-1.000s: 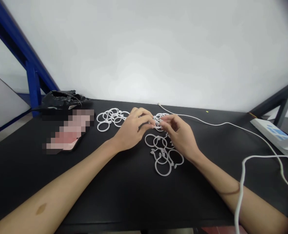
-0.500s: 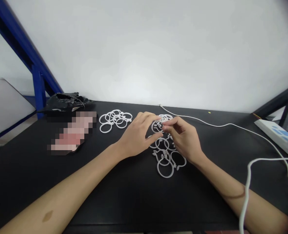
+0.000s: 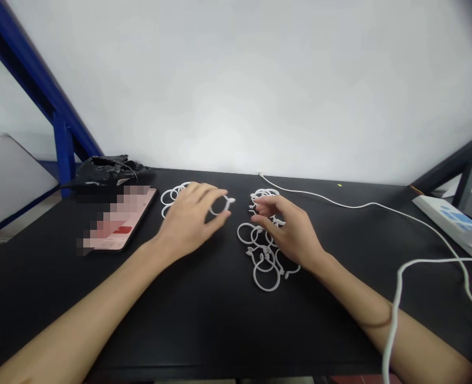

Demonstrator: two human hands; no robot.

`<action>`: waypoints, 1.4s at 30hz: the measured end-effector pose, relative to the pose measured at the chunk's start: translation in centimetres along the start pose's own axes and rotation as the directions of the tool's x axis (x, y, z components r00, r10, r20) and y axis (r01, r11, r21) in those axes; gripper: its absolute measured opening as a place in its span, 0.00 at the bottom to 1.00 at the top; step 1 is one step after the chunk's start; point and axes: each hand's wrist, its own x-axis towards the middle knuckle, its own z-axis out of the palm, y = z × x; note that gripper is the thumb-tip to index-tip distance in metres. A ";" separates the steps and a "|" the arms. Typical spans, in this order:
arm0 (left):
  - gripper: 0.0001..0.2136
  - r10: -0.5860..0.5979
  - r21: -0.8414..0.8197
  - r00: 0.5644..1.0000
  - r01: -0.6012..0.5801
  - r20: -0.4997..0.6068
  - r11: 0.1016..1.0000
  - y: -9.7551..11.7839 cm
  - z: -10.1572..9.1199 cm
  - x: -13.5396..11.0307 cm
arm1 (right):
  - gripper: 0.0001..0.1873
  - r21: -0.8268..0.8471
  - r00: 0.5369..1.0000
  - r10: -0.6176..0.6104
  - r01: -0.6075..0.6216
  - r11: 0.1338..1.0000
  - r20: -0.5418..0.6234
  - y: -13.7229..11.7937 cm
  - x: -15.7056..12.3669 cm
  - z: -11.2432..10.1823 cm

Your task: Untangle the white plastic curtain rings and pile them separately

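While the left hand (image 3: 191, 217) pinches one white ring (image 3: 228, 204), left of the ring cluster (image 3: 265, 254), the right hand (image 3: 292, 224), fingers parted, hovers at that cluster's right. Ring: apparently light, stiff plastic; best held by rim, clear of clasp (image 3: 232, 200).

Your hands block part of the view.
Your left hand (image 3: 190, 218) covers much of the left rings (image 3: 174, 192), your right hand (image 3: 294, 229) some right rings (image 3: 265, 249); pixel blocks mask the phone (image 3: 119, 226).

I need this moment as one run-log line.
left hand: holds white ring | right hand: open, near ring pile | table: black
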 end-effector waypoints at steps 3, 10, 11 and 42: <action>0.16 -0.186 0.157 0.982 0.179 0.027 0.971 -2.7 -0.7 -0.9 | 0.07 -0.069 0.998 -0.052 0.054 0.996 0.024 0.2 0.0 0.1; 0.22 -0.300 0.302 0.938 0.239 0.174 0.923 -5.3 -0.9 -1.2 | 0.02 -0.117 0.990 -0.116 0.125 0.985 0.081 0.1 -0.3 0.4; 0.22 -0.304 0.301 0.936 0.242 0.177 0.922 -5.4 -0.9 -1.2 | 0.02 -0.123 0.989 -0.117 0.128 0.984 0.087 0.1 -0.3 0.4; 0.07 -0.245 -0.354 0.954 0.293 0.174 0.888 3.3 0.5 -0.3 | 0.09 -0.188 0.972 -0.203 0.222 0.957 0.114 0.1 -0.5 0.4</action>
